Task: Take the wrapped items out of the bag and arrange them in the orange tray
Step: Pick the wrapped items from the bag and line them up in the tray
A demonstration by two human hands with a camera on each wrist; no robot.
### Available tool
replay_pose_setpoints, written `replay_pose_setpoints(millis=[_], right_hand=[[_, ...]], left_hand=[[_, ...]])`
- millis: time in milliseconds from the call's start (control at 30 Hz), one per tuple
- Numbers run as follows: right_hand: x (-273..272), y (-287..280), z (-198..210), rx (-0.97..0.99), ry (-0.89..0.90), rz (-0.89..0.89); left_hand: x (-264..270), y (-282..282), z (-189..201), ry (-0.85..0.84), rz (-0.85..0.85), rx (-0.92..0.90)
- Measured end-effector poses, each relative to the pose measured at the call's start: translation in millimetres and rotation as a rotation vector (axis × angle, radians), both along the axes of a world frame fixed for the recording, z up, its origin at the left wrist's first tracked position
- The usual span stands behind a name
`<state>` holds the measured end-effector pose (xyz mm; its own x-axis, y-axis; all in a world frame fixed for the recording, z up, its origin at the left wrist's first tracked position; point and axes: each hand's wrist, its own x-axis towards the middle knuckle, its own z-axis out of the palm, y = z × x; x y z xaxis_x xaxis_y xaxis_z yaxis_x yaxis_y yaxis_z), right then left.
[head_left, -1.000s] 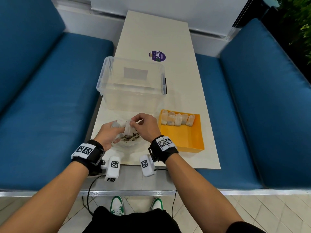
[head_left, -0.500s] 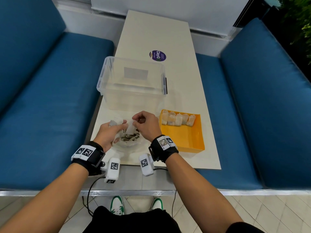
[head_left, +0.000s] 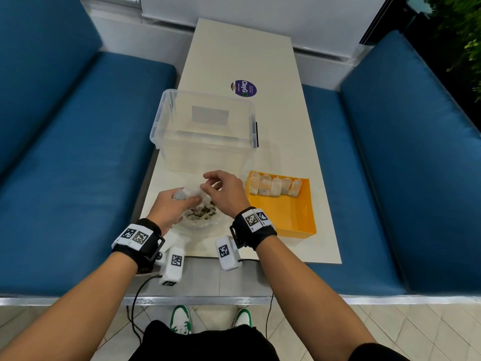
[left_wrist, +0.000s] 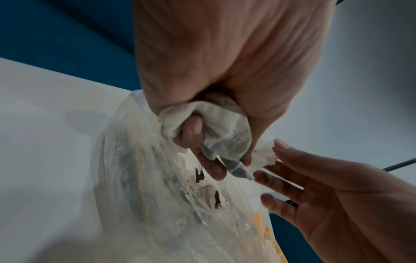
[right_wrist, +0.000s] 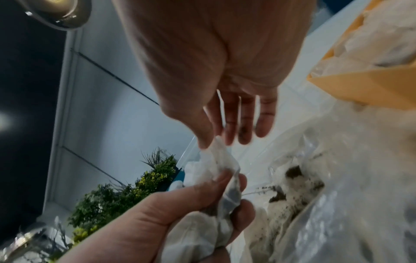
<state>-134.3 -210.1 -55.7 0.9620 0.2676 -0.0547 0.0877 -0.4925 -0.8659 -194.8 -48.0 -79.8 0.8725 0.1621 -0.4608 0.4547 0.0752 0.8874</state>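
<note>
A clear plastic bag [head_left: 201,220] with crumbs and wrapped items lies on the table's near end. My left hand [head_left: 182,201] grips a crumpled white wrapped item [left_wrist: 216,122] just above the bag's mouth, and some of the bag's plastic is bunched under its fingers. My right hand [head_left: 208,182] pinches the loose paper end of that same item [right_wrist: 213,160] between thumb and forefinger, the other fingers straight. To the right stands the orange tray [head_left: 289,217], with several wrapped items [head_left: 273,186] in a row along its far wall.
A clear plastic box [head_left: 208,131] stands right behind the bag, and a round purple sticker [head_left: 243,87] lies on the table beyond it. Blue benches [head_left: 65,165] flank the narrow white table [head_left: 294,152]. The tray's near half is bare.
Both hands have stayed over the bag. The right hand has risen a little and pulled the wrapper's end up and away from the left hand, which has kept its grip.
</note>
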Motion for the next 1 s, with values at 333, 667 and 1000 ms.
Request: replay_pose_setpoints(millis=[333, 667, 1000], right_hand=[[4, -2, 7, -0.088, -0.066, 0.006], [2, -6, 9, -0.106, -0.122, 0.055], [2, -23, 12, -0.194, -0.169, 0.222]], left_hand=[[-6, 1, 5, -0.024, -0.011, 0.038], [-8, -3, 4, -0.048, -0.070, 0.136], [-8, -8, 1, -0.034, -0.081, 0.218]])
